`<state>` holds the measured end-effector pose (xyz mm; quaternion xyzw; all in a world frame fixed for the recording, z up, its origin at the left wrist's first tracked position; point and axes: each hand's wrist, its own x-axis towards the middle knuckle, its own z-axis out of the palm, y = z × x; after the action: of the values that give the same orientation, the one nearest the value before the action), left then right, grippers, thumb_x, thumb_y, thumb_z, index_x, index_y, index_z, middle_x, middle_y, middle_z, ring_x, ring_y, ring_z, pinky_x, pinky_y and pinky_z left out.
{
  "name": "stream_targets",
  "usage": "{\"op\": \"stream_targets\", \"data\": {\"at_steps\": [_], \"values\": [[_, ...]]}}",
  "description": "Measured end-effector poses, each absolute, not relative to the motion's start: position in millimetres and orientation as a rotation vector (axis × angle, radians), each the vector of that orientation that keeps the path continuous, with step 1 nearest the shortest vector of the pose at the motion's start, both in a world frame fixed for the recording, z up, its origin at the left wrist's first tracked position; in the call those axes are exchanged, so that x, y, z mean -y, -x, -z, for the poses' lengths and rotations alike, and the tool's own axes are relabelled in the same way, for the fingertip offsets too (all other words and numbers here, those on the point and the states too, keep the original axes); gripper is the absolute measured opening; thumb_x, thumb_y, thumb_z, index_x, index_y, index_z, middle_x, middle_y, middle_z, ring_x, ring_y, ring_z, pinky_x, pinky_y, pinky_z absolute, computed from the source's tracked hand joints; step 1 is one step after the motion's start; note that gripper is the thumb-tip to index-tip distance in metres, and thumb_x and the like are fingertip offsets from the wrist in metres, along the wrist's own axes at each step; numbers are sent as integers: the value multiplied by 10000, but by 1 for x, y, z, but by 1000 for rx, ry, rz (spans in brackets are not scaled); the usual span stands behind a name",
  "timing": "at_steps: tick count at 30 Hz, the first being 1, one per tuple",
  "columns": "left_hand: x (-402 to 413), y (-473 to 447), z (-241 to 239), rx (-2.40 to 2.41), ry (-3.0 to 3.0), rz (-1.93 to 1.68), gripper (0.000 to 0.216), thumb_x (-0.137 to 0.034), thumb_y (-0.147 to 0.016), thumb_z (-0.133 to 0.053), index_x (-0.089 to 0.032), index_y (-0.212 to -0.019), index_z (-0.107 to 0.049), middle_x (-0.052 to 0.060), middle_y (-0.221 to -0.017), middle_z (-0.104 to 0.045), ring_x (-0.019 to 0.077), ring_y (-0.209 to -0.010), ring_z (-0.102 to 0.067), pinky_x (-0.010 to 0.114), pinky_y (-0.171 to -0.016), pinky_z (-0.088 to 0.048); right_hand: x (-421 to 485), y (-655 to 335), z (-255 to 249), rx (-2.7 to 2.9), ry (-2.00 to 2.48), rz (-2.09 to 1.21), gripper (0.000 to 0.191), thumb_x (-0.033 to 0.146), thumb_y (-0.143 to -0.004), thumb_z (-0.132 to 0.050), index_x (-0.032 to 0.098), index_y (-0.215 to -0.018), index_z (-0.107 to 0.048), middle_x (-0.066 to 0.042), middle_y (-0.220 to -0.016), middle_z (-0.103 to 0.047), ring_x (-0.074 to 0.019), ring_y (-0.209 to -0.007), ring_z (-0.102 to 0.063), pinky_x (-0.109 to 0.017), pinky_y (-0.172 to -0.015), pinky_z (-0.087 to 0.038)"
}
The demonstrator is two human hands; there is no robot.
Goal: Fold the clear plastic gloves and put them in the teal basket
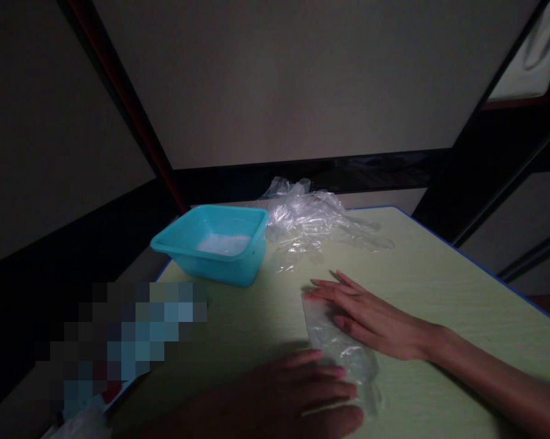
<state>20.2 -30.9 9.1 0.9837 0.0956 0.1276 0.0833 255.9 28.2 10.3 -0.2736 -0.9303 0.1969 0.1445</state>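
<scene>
A clear plastic bag (pixel 334 341) lies flat on the pale green table (pixel 421 274) in front of me. My right hand (pixel 371 314) rests with its fingers stretched over the far part of the bag. Over the near part, my left hand (pixel 307 390) is spread, its fingers extended across the bag; it is somewhat dark and blurred. Neither hand grips anything. Whether anything is inside the bag cannot be made out.
A turquoise plastic basin (pixel 252 262) with something white in it stands at the back left. Beside it is a crumpled heap of clear plastic (pixel 307 213). A pixelated patch hides the left table edge. Cabinet panels (pixel 293 85) rise behind the table.
</scene>
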Motion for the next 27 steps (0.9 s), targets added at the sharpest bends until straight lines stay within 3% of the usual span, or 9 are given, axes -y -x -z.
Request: {"op": "stream_targets", "data": {"at_steps": [3,5,8,16,27], "values": [[23,-17,-7,-590,-2855,-519,408,-342,-965,-327,-91,-1285,-357,142,-1370,-445,186,-1350,-258,386,-1133,-160,-29,-261,-9,2536,827,-497,391,199,-919,-376,223,-1309,-394,-70,-1341,-493,-212,-1286,-379,-511,-1085,-238],[13,-15,-5,-808,-2815,-506,418,-318,-954,-334,-107,-1315,-351,141,-1416,-378,222,-1363,-221,462,-1123,-161,-29,-266,-8,2430,878,-428,337,204,-917,-382,224,-1245,-458,-72,-1283,-545,-217,-1233,-447,-496,-1047,-321],[0,-15,-4,-914,-2813,-392,413,-290,-937,-368,-105,-1304,-402,124,-1398,-410,251,-1357,-228,512,-1117,-130,-29,-275,-8,2392,906,-349,293,191,-907,-386,222,-1162,-527,-71,-1193,-610,-219,-1154,-525,-477,-992,-396],[-2,-18,-4,-968,-2841,-190,453,-328,-913,-456,-95,-1300,-436,143,-1403,-397,292,-1348,-240,557,-1093,-154,-30,-278,-8,2431,889,-279,274,193,-914,-370,184,-1054,-605,-75,-1103,-664,-215,-1077,-577,-420,-889,-489],[-2,-14,-1,-954,-2807,-257,413,-318,-926,-428,-148,-1301,-453,135,-1401,-398,284,-1334,-269,558,-1076,-185,-31,-280,-10,2448,949,-250,286,202,-911,-358,165,-1003,-627,-91,-1017,-688,-217,-910,-641,-390,-786,-519]]}}
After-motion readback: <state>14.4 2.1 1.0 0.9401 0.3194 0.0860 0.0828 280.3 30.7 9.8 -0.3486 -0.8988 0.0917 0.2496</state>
